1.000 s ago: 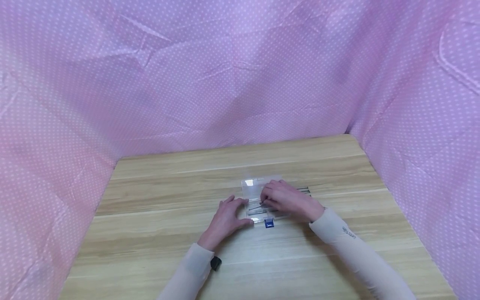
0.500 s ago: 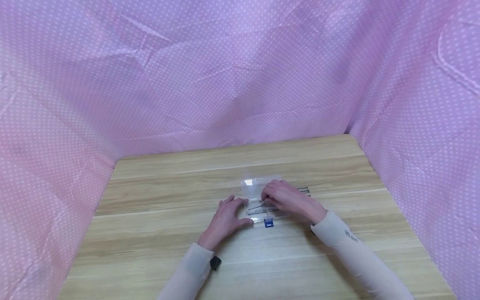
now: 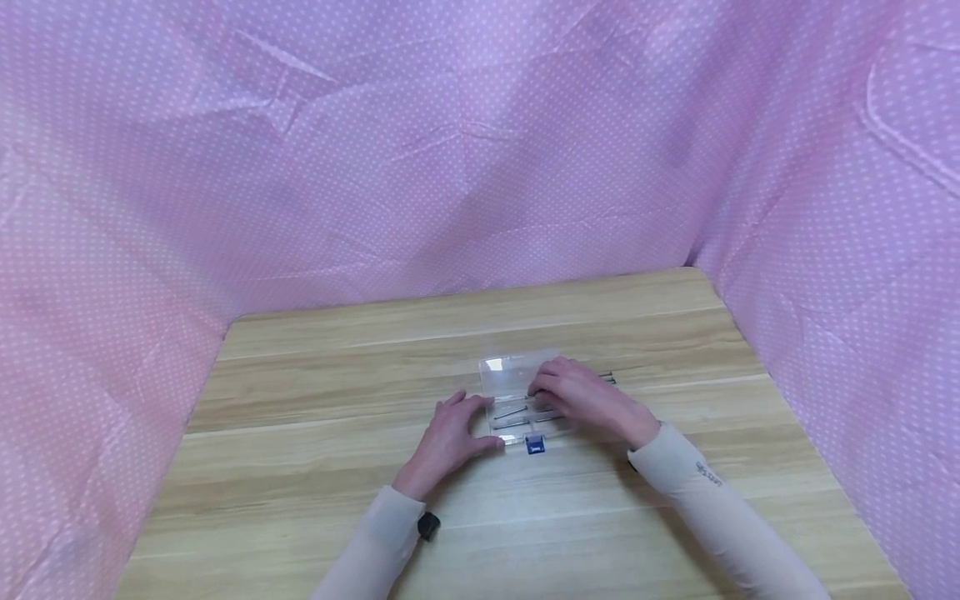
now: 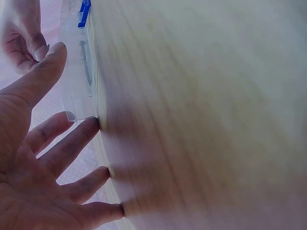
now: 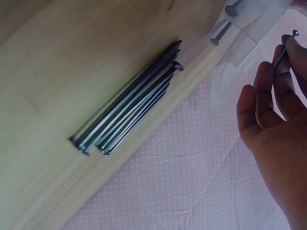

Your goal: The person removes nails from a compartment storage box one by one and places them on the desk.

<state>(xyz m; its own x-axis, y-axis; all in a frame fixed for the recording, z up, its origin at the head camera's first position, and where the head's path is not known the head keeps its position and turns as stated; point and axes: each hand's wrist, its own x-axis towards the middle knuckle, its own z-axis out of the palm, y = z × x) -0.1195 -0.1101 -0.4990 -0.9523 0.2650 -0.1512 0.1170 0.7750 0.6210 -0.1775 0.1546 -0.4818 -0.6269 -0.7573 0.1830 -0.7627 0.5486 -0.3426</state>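
my left hand (image 3: 447, 436) spread open against a clear plastic blue-latched box (image 3: 514, 439), my right hand (image 3: 588, 402) pinching a silver metal nail (image 5: 281, 55), inside the worktop (image 3: 337, 400)'s far edge

Head view high, facing forward-down over table (image 3: 315, 392); wrist views close, tilted, sharing clear box (image 4: 76, 72).

Makeshift booth: wood-grain table (image 3: 300, 400), pink dotted cloth walls (image 3: 360, 150)

Nails (image 5: 128, 100) look glossy metal — the box (image 3: 507, 380), smooth plastic.
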